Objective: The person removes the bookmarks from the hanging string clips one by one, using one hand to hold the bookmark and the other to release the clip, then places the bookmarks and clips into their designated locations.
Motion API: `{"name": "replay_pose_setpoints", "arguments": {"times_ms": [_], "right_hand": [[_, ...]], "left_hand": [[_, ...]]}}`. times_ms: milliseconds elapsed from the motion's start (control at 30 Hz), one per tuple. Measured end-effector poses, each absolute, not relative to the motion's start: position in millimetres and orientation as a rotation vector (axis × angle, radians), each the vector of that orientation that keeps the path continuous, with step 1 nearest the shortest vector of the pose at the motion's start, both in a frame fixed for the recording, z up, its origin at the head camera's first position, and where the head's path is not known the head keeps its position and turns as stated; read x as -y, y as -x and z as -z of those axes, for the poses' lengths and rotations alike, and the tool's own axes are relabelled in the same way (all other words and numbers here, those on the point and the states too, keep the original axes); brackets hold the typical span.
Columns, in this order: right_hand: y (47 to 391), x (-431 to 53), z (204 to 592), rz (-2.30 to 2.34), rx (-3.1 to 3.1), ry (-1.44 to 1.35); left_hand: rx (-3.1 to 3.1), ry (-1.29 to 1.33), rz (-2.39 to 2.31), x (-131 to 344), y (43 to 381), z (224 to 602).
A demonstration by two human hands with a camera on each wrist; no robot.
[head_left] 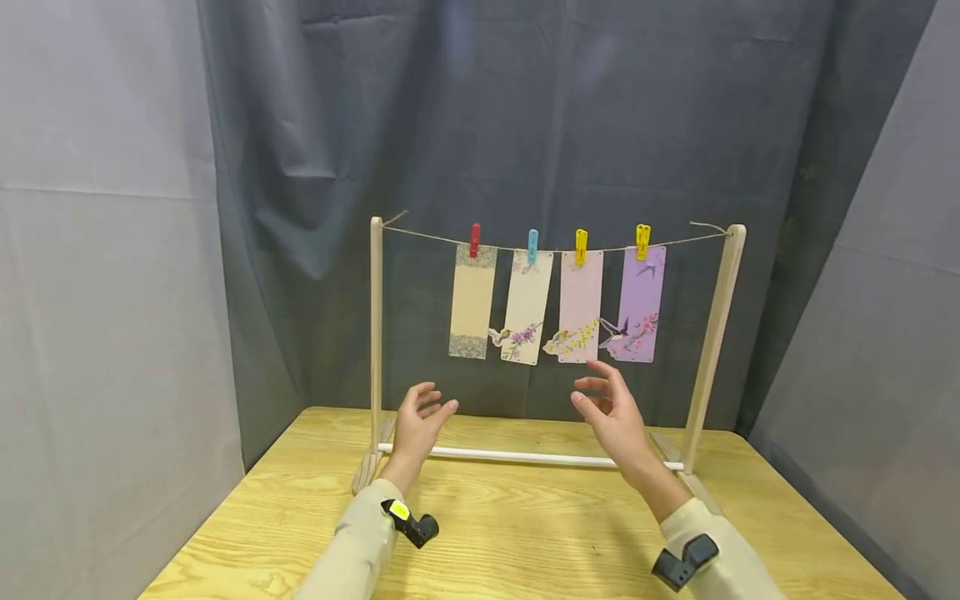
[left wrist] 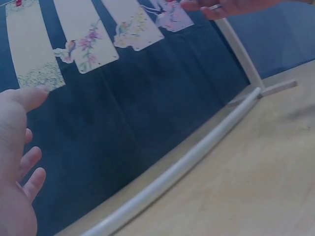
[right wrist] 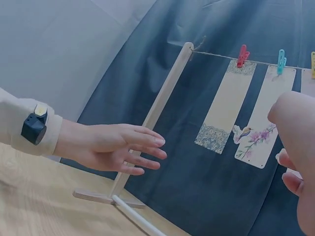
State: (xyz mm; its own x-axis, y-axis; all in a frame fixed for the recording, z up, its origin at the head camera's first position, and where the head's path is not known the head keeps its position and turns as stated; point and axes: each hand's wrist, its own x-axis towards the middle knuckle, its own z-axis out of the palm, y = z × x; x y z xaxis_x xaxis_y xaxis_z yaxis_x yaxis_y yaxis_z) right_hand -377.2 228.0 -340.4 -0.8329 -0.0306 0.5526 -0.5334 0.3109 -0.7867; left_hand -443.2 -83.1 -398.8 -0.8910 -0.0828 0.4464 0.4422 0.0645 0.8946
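Several cards hang from a string [head_left: 420, 235], each under a small clothespin. From left to right they are a beige card with lacy ends [head_left: 472, 304], a cream card with a bird and purple flowers [head_left: 528, 292], a pink card [head_left: 581, 292] and a purple card [head_left: 641, 287]. Their clothespins are red [head_left: 475, 240], blue [head_left: 533, 246], and yellow [head_left: 581, 247] for the last two. My left hand [head_left: 416, 429] is raised below and left of the beige card, fingers loosely bent and holding nothing. Just under the pink and purple cards, my right hand [head_left: 617, 421] is also raised, its relaxed fingers holding nothing.
Two wooden posts, left [head_left: 377, 333] and right [head_left: 714, 350], carry the string. A white rod [head_left: 517, 457] joins them low down, near the wooden tabletop [head_left: 495, 517]. Dark curtain [head_left: 525, 125] hangs behind, with pale cloth walls [head_left: 112, 275] at the sides.
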Motion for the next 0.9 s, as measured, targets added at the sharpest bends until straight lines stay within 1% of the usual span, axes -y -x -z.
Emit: {"name": "replay_pose_setpoints", "arguments": {"times_ms": [300,600,900], "right_hand": [[386.3,-234.1,316.6,-1.547,2.126,-0.501],[394.7,-233.9,293.1,-1.601,2.112,-0.586],[404.1,-232.0,281.9,-1.685,2.092,-0.591]], "left_hand": [[1.964,0.333,1.823,88.9,462.4,371.2],[1.971,0.285,1.833,93.5,473.1,358.0],[2.026,0.303,1.827,86.7,483.3,349.5]]}}
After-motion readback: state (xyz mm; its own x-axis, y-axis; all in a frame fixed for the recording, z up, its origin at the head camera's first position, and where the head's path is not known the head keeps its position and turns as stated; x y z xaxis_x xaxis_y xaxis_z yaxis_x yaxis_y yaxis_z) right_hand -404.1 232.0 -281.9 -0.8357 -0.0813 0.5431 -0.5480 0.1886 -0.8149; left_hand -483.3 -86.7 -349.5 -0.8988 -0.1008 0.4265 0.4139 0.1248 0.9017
